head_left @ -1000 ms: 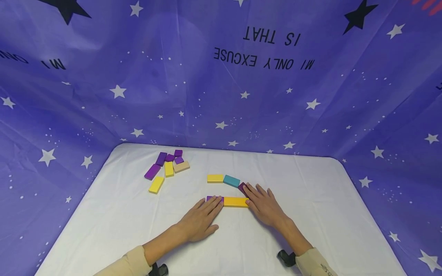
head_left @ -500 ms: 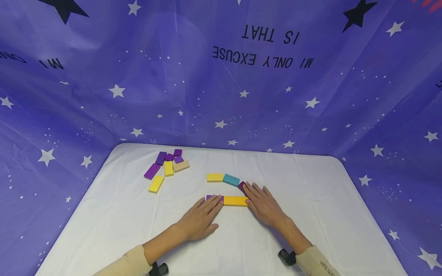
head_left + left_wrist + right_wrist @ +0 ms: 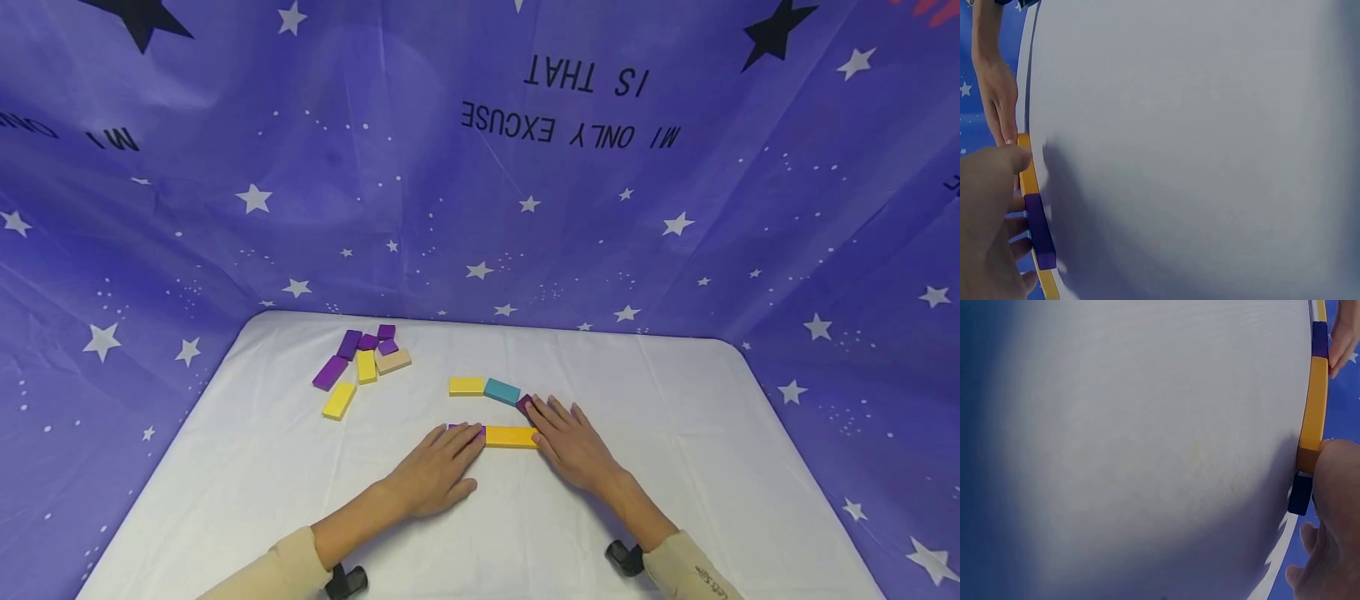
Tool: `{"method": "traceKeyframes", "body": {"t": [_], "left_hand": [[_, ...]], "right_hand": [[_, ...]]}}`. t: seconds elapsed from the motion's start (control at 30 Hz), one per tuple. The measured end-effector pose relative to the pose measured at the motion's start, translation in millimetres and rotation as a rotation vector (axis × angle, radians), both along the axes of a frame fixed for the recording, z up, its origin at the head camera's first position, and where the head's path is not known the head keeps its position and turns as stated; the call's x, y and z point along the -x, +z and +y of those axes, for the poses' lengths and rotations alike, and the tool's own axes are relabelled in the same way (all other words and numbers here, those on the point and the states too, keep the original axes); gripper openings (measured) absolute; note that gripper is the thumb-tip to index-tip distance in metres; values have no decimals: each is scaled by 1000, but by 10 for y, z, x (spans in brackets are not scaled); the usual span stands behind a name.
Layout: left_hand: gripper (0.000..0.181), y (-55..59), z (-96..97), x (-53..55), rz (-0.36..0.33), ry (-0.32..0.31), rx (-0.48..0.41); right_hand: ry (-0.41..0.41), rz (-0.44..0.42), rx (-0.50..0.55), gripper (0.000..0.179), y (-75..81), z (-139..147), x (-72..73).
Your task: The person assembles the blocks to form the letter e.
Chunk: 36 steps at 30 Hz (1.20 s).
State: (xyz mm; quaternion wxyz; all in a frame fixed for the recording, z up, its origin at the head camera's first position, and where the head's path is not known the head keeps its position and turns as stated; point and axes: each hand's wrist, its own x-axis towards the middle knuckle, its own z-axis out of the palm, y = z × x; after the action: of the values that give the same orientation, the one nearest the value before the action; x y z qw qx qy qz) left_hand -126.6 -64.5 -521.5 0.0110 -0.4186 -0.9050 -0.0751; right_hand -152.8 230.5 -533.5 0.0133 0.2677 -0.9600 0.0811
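My left hand (image 3: 432, 471) lies palm down with its fingers extended over a purple block (image 3: 1040, 231), covering most of it in the head view. End to end with that block is a longer orange block (image 3: 510, 437). My right hand (image 3: 576, 442) rests across the orange block's right end, its thumb at that end. The right fingertips touch a dark maroon block (image 3: 523, 404), partly hidden under them. From there a teal block (image 3: 502, 392) and a yellow block (image 3: 467, 387) continue the curved row leftward. A dark block (image 3: 1300, 494) shows past the orange one in the right wrist view.
At the back left lies a loose group: purple blocks (image 3: 330, 372), yellow blocks (image 3: 341, 402) and a tan block (image 3: 393, 362). All lie on a white-covered table (image 3: 247, 467). A blue star-printed cloth (image 3: 420, 208) rises behind it and at both sides.
My left hand has shifted slightly, and its fingers cover more of the purple block. The right hand and the blocks stay practically in place.
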Motion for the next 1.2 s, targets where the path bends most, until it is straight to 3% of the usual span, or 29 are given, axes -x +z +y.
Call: {"method": "traceKeyframes", "body": {"t": [0.17, 0.3, 0.43, 0.63, 0.73, 0.83, 0.97, 1.2], "left_hand": [[61, 13, -9, 88, -3, -4, -43], [57, 25, -116, 151, -20, 75, -124], [48, 22, -361, 246, 23, 239, -290], [38, 58, -911, 375, 109, 519, -525], [38, 65, -1140, 406, 60, 658, -564], [42, 51, -1281, 426, -37, 744, -538], [48, 12, -1362, 442, -114, 781, -515], [44, -67, -1386, 453, -121, 798, -559]], "right_hand": [[-8, 3, 4, 57, -16, 7, -1], [-10, 0, 15, 56, -24, -2, -1], [-13, 7, 14, 56, -22, -11, -3], [-19, -5, 7, 56, -20, -15, -4], [-30, -11, -11, 56, -25, -14, -3], [-36, -3, -20, 56, -26, -10, -2], [-29, 3, -20, 56, -20, -4, -1], [-23, -12, -24, 56, 3, -3, 10]]}}
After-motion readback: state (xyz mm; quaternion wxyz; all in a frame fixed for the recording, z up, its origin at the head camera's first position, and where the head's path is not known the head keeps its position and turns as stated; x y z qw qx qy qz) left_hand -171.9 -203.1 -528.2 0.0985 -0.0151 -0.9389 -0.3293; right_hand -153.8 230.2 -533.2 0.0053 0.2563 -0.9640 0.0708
